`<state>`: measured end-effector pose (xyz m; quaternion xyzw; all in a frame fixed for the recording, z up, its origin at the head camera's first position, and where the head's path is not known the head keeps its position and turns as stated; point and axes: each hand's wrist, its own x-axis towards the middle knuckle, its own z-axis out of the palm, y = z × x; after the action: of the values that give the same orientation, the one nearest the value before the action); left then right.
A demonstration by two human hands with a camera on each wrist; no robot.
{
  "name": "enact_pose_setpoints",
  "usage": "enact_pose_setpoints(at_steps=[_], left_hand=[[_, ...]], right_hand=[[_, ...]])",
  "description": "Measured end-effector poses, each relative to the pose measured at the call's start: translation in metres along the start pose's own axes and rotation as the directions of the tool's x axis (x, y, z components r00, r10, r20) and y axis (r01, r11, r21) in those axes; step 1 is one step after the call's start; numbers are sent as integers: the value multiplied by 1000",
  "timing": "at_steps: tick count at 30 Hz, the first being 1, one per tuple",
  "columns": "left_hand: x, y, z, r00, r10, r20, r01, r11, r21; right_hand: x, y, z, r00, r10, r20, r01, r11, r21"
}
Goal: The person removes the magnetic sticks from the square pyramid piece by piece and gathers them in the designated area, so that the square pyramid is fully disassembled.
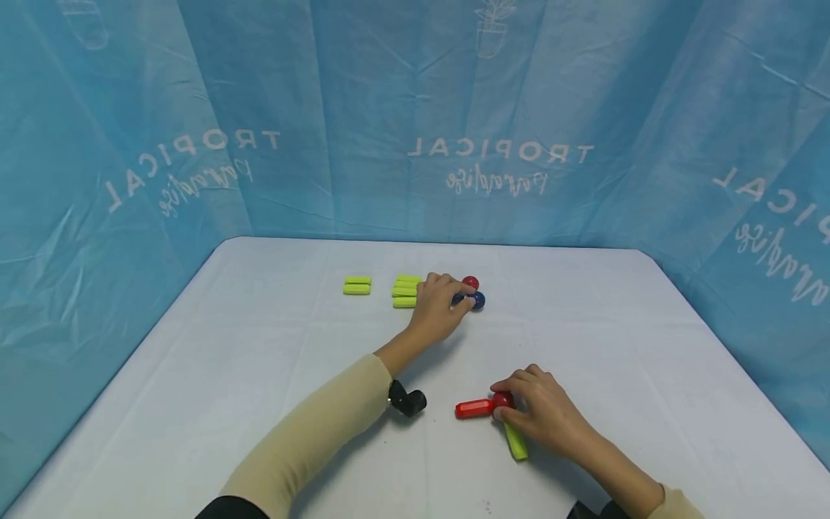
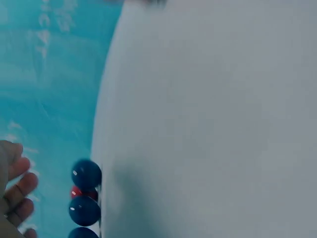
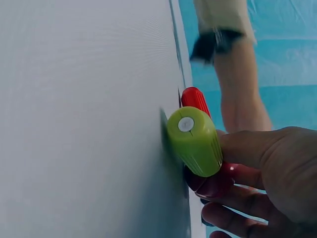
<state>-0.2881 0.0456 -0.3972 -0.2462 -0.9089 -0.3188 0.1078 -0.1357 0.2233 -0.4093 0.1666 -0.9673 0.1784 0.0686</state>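
Observation:
Near the front of the table, my right hand (image 1: 547,414) pinches a red ball (image 1: 502,400) between thumb and fingers. A red stick (image 1: 474,409) points left from that ball, and a lime-green stick (image 1: 516,442) points toward me. The right wrist view shows the green stick (image 3: 195,144) end-on, with a pale round tip. Farther back, my left hand (image 1: 434,308) reaches over a cluster of dark blue balls (image 1: 478,300) with a red ball (image 1: 471,282) behind. In the left wrist view its loosely bent fingers (image 2: 20,191) stand apart from the blue balls (image 2: 84,210).
Several lime-green sticks (image 1: 405,303) lie side by side just left of my left hand, partly covered by it. Two more green sticks (image 1: 357,285) lie farther left. The white table (image 1: 272,404) ends at a blue printed curtain (image 1: 363,122).

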Motion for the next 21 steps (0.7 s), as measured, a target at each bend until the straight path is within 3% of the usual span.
enact_pose_setpoints(at_steps=[2, 5, 9, 11, 14, 21], left_hand=[[-17, -1, -8, 1000, -11, 29, 13, 998, -66], [-46, -2, -17, 990, -13, 138, 31, 992, -125], [-84, -2, -21, 956, 36, 290, 8, 989, -148], [-98, 0, -21, 943, 63, 327, -14, 989, -151], [-112, 4, -16, 938, 78, 337, -30, 989, -146], [-120, 13, -4, 962, 64, 266, -44, 996, -82]], right_hand=[[1, 1, 1, 1000, 5, -5, -5, 1000, 29], [2, 3, 2, 1000, 15, -11, -14, 997, 76], [3, 5, 4, 1000, 16, -21, -14, 993, 115], [2, 5, 5, 999, 11, -36, -7, 992, 125], [2, 7, 6, 998, 0, -63, 9, 991, 134], [2, 8, 9, 996, -18, -88, 30, 989, 142]])
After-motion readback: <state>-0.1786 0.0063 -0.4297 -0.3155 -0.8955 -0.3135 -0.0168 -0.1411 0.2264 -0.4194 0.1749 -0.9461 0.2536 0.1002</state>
